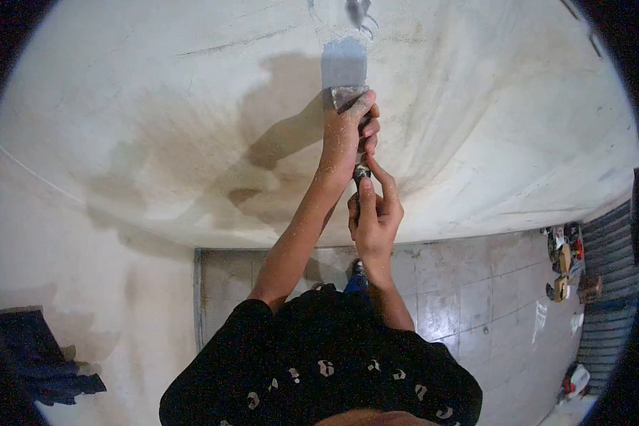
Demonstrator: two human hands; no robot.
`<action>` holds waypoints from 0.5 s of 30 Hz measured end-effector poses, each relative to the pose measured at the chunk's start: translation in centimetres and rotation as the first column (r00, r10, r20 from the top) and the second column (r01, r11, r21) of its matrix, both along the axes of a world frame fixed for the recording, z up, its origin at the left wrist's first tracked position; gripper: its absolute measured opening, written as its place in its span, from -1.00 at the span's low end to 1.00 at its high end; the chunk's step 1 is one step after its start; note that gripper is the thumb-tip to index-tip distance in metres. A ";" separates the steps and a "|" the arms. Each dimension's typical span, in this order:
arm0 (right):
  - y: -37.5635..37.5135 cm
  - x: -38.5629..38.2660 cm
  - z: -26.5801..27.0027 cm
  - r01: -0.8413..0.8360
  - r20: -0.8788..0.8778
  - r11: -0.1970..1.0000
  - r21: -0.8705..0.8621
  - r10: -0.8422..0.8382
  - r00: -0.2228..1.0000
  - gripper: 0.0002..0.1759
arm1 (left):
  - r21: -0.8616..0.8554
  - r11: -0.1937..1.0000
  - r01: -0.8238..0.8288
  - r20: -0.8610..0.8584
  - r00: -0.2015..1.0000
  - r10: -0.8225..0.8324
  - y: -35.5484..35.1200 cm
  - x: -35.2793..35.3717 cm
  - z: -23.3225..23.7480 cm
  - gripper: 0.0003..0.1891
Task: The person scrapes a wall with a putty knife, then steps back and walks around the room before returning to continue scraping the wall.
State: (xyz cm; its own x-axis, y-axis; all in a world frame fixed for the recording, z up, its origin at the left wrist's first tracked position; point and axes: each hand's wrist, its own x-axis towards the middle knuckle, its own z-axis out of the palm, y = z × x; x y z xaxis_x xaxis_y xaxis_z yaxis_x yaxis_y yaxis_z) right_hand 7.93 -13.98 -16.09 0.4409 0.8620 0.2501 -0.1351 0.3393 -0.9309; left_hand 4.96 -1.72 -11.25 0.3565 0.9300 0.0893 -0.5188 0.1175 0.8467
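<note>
My left hand (349,128) is raised against the pale wall, its fingers closed around a putty knife (348,96). The metal blade lies at the lower end of a smooth blue-grey patch (344,64) on the wall. Just below, my right hand (378,216) is closed around a dark-handled tool (362,172); its index finger points up along it. The tool's upper end reaches up beneath my left hand, where its shape is partly hidden. Light specks dot my left forearm. A smaller grey smear (357,10) marks the wall above the patch.
The wall (490,128) curves across the view, with scratches, brown stains and arm shadows. Below it lies a tiled floor (476,305). Dark cloth (42,358) hangs at the left. Assorted items (562,263) stand at the right, beside a corrugated metal shutter (607,284).
</note>
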 end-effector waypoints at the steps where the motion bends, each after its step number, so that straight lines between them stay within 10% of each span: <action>1: -0.5 0.0 -0.8 -0.005 0.006 1.000 -0.020 0.005 1.000 -0.61 | 0.015 1.000 -0.016 0.006 1.000 0.016 -0.4 -0.1 -0.8 -0.68; 15: 1.1 1.0 1.1 0.021 0.075 0.999 0.036 -0.024 0.997 -0.62 | 0.011 1.000 0.017 0.037 0.999 -0.018 0.0 0.2 2.1 -0.70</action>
